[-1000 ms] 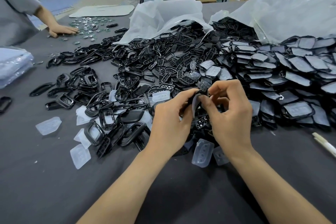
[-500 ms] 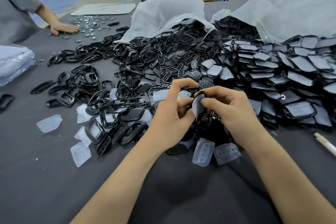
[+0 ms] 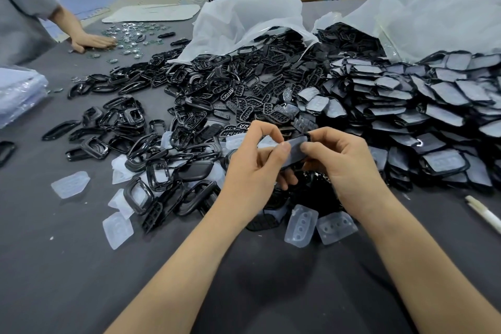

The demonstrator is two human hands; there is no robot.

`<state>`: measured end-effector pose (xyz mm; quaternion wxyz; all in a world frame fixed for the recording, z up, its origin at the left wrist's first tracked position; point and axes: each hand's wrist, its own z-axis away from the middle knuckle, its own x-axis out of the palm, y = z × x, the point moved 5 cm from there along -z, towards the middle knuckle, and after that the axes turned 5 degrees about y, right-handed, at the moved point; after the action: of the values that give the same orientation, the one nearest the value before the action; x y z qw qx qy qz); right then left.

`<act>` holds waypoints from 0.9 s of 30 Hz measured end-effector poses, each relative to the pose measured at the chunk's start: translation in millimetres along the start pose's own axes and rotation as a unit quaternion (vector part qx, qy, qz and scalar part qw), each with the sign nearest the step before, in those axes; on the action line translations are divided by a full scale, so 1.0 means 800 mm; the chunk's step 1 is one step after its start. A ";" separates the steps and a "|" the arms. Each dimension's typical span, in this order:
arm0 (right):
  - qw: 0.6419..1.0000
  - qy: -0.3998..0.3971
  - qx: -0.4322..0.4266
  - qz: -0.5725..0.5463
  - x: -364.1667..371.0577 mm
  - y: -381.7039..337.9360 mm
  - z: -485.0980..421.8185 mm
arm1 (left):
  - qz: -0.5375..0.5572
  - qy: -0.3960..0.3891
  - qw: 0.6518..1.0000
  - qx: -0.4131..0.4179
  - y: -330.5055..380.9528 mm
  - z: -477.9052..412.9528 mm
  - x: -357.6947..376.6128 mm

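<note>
**Two hands, one small part at a crowded assembly table**

A worker's left hand and right hand hold a small flat black plastic shell between them, raised just above the dark grey cloth-covered table. Each hand pinches one end between thumb and forefinger. The other fingers are curled loosely out of the way. The two-ended hold seems meant to steady the shell while a pale pad is seated in its face, though how well it fits cannot be told from here.

Supplies lie within easy reach. Two translucent rubbery button pads sit just below the wrists. Loose glossy black plastic frames are scattered to the left. On the right, flat black pieces with pale faces lie in overlapping rows, apparently finished work kept apart from the raw stock.

Two white plastic sacks spill more black parts across the far side of the table. A white pen lies near the right edge. At far left, another person's hand rests among small shiny metal pieces.
</note>
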<state>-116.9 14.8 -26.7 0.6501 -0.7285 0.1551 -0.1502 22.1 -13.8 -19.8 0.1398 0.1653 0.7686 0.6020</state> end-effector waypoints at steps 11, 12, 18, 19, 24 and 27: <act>0.998 -0.013 0.030 -0.055 0.005 0.002 0.001 | -0.040 -0.004 0.999 -0.005 -0.001 -0.001 -0.002; 0.998 -0.014 0.032 -0.060 0.006 0.001 0.002 | -0.038 -0.005 0.999 -0.006 -0.001 -0.001 -0.002; 0.998 -0.002 0.033 -0.050 0.003 0.001 0.001 | -0.032 -0.023 0.999 -0.026 -0.004 0.001 0.000; 0.999 0.001 0.030 -0.037 0.003 0.001 0.001 | -0.031 -0.023 0.999 -0.028 -0.004 0.001 0.000; 0.999 0.008 -0.031 0.037 0.004 -0.004 0.000 | -0.010 -0.014 0.999 -0.038 -0.003 0.000 0.000; 0.997 0.006 -0.057 0.059 0.006 -0.008 0.001 | 0.001 -0.007 0.999 -0.050 -0.003 0.000 0.001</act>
<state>-112.0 14.2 -20.3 0.6141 -0.7531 0.2104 -0.1068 21.0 -14.0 -22.0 0.1523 0.1629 0.7367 0.6384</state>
